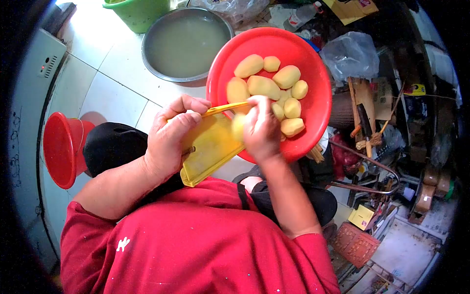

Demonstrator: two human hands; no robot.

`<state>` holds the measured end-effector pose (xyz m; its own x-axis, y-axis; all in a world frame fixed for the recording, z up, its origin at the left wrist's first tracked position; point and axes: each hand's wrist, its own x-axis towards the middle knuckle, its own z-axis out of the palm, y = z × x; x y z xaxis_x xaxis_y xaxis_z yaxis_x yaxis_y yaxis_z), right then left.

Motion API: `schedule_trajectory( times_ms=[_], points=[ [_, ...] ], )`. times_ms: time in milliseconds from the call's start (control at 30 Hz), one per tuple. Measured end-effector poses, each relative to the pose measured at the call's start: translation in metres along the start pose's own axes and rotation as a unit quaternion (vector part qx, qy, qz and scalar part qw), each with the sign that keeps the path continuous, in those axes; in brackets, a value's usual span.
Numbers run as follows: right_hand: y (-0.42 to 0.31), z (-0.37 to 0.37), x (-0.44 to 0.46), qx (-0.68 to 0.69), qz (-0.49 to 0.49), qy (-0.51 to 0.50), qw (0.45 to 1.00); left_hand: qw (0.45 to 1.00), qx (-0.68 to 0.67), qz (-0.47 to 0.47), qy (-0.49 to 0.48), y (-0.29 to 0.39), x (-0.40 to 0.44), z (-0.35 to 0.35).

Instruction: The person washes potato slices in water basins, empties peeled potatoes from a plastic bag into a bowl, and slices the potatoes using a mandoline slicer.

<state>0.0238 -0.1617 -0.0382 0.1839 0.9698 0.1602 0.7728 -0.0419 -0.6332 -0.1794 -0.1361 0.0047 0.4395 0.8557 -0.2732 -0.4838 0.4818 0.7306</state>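
Observation:
My left hand [174, 134] is closed round the upper left end of a yellow see-through plastic slicer [210, 152]. The slicer is a flat piece with raised edges, tilted over my lap. My right hand [263, 128] is blurred by motion, its fingers curled at the slicer's right side. Under those fingers shows a blurred pale yellow potato [238, 127], partly hidden by the hand. Just beyond my hands, a red basin [316, 120] holds several peeled potatoes [264, 87] of different sizes.
A metal basin [147, 49] of cloudy water stands behind the red basin, near a green bucket [142, 14]. At the left is a red bucket [58, 152] beside a white cabinet [36, 112]. Clutter fills the right side, with a clear plastic bag [350, 56] and a metal-tube frame [377, 166].

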Motion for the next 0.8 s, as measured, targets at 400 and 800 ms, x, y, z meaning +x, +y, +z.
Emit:
schedule_trajectory(
  times_ms=[400, 800],
  points=[
    [0.016, 0.002, 0.004, 0.014, 0.001, 0.007, 1.0, 0.999, 0.03, 0.024, -0.01, -0.001, 0.0, 0.003],
    [0.027, 0.006, 0.008, -0.019, 0.023, 0.02, 0.999, 0.999, 0.02, 0.027, -0.031, -0.001, 0.001, 0.005]
  ],
)
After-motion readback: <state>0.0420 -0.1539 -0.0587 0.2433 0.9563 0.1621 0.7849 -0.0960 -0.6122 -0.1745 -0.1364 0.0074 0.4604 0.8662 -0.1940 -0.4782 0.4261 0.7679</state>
